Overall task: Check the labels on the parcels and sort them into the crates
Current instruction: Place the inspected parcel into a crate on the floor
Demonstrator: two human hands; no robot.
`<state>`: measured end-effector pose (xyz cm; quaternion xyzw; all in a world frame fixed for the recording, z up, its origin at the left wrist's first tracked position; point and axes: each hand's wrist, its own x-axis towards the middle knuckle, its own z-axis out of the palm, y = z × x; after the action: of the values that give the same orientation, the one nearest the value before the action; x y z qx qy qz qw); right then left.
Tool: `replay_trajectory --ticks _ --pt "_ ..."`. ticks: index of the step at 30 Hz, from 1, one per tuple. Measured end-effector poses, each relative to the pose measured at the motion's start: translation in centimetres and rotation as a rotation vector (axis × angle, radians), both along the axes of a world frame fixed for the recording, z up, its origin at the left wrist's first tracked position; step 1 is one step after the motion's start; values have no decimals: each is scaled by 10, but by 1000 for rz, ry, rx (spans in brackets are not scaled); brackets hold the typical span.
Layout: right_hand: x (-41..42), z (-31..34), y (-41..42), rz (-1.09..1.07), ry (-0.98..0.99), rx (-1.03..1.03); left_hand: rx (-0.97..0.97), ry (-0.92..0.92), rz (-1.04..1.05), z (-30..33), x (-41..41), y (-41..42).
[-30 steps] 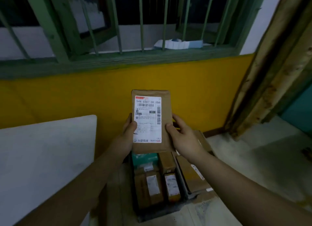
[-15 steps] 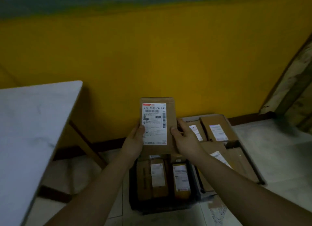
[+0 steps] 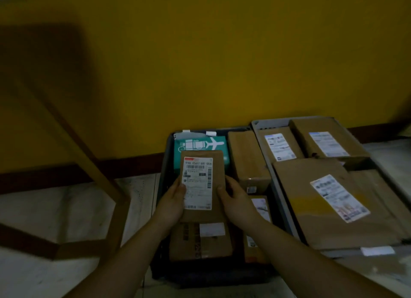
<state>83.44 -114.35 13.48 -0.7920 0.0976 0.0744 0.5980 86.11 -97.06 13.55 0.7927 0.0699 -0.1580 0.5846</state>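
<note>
I hold a flat brown parcel (image 3: 216, 175) with a white barcode label facing me. My left hand (image 3: 172, 201) grips its left edge, thumb on the label. My right hand (image 3: 236, 199) grips its right edge. The parcel hangs low over a dark crate (image 3: 165, 164) on the floor. That crate holds a teal box with a plane print (image 3: 200, 143) and several brown parcels (image 3: 248, 157). To the right stands a grey crate (image 3: 270, 123) with labelled brown parcels, the largest one (image 3: 329, 199) in front.
A yellow wall with a dark skirting board (image 3: 66, 173) rises behind the crates. A wooden table leg frame (image 3: 89, 155) slants at the left over the pale tiled floor (image 3: 55, 211). The scene is dim.
The view tipped down from the window to the floor. Both hands lowered the parcel from chest height to just above the dark crate. The grip is unchanged.
</note>
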Motion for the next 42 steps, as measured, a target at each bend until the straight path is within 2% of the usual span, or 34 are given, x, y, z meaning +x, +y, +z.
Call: replay_trajectory --ticks 5,12,14,16,18,21,23,26,29,33,36,39,42 --pt "5 -39 3 37 121 -57 63 14 -8 -41 3 5" --pt "4 -64 6 112 234 -55 126 71 -54 -64 6 14" --pt "10 -66 6 116 219 -46 129 45 -80 -62 5 15" --pt "18 -68 5 78 133 -138 160 -93 -97 -59 -4 17" --pt "30 -64 4 95 57 -318 379 -304 -237 -62 -17 18" --pt "51 -52 6 246 -18 -629 900 -304 -602 -69 -36 13" --pt "63 -50 9 394 -13 -766 1038 -449 -690 -76 -39 15" --pt "68 -52 11 534 52 -882 1164 -386 -758 -68 -32 16" --pt "65 -44 2 499 80 -1013 1225 -511 -829 -63 -13 23" --pt "43 -42 -2 482 -23 -1162 1178 -270 -817 -42 5 38" --pt "30 -49 -2 527 -44 -1155 1087 -164 -819 -36 8 35" --pt "22 -46 -4 538 -14 -1187 1213 -237 -879 -44 9 31" --pt "16 -44 -4 540 4 -1265 1240 -300 -841 -47 26 31"
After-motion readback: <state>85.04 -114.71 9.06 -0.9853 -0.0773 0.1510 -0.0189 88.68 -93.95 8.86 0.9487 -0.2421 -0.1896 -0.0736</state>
